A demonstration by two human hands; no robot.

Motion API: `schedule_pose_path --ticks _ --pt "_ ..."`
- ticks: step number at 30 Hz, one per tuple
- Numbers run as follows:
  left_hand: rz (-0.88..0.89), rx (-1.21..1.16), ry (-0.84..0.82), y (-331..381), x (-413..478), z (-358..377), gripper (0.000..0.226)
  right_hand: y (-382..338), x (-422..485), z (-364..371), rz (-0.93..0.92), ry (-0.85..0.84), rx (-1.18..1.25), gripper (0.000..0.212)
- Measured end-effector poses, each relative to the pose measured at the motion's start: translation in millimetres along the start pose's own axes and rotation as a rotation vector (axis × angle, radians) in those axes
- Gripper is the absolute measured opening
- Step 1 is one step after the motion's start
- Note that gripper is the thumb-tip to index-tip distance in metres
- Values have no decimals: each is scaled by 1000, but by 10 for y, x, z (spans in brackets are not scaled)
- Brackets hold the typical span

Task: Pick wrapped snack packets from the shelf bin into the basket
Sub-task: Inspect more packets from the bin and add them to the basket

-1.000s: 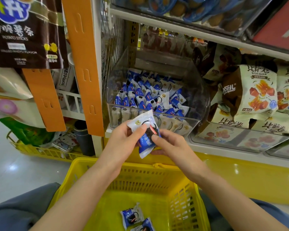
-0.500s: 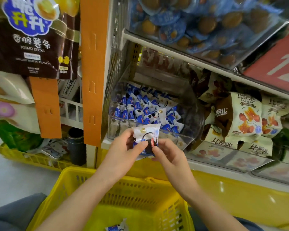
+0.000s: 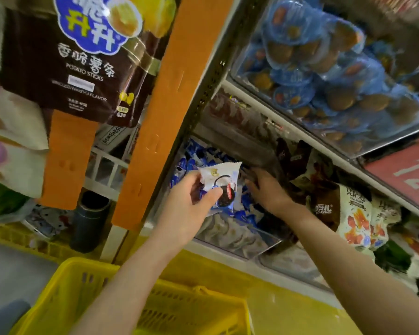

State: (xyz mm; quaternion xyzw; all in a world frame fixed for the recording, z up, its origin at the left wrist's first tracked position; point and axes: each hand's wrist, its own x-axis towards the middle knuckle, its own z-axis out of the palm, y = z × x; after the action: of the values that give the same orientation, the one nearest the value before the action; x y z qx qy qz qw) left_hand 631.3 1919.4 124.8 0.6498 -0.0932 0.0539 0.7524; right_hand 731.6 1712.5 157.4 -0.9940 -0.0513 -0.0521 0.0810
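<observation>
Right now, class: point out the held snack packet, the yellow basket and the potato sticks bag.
snack packet (image 3: pixel 221 176): head view, its white upper half.
yellow basket (image 3: pixel 66 281): head view, its left rim.
potato sticks bag (image 3: pixel 82 76): head view, its dark front.

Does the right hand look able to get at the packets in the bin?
Likely yes. The right hand seems empty and is inside the bin through its open top, fingers over the packets. The left hand holds a packet to one side, not blocking.

Glossy plastic packet (image 3: pixel 221 180), clear bin (image 3: pixel 237 238)
</observation>
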Motion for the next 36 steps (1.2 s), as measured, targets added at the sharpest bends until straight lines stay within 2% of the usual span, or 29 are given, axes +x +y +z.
schedule_pose_path --ticks 2,6,11,13,17,25,29,33,36 --pt "14 -29 -5 -1 50 -14 25 83 96 117 64 -99 -12 45" --pt "60 -64 -4 4 155 -56 22 117 209 275 219 -173 65 44" --pt "77 -114 17 5 218 -96 24 82 303 307 287 22 317 35" --pt "67 -134 22 4 221 -92 23 88 332 294 345 36 383 31" --pt "54 -128 23 -2 208 -78 24 94 401 308 418 12 309 35" --pt "45 -98 10 -8 196 -77 25 121 521 359 360 23 209 22" --pt "39 -82 -3 -13 204 -62 22 88 427 285 287 152 236 10" --pt "-26 -125 -5 -49 158 -31 19 -72 244 100 122 360 225 16" --pt "-58 -157 -21 -55 82 17 24 -289 30 -95 -14 503 281 11"
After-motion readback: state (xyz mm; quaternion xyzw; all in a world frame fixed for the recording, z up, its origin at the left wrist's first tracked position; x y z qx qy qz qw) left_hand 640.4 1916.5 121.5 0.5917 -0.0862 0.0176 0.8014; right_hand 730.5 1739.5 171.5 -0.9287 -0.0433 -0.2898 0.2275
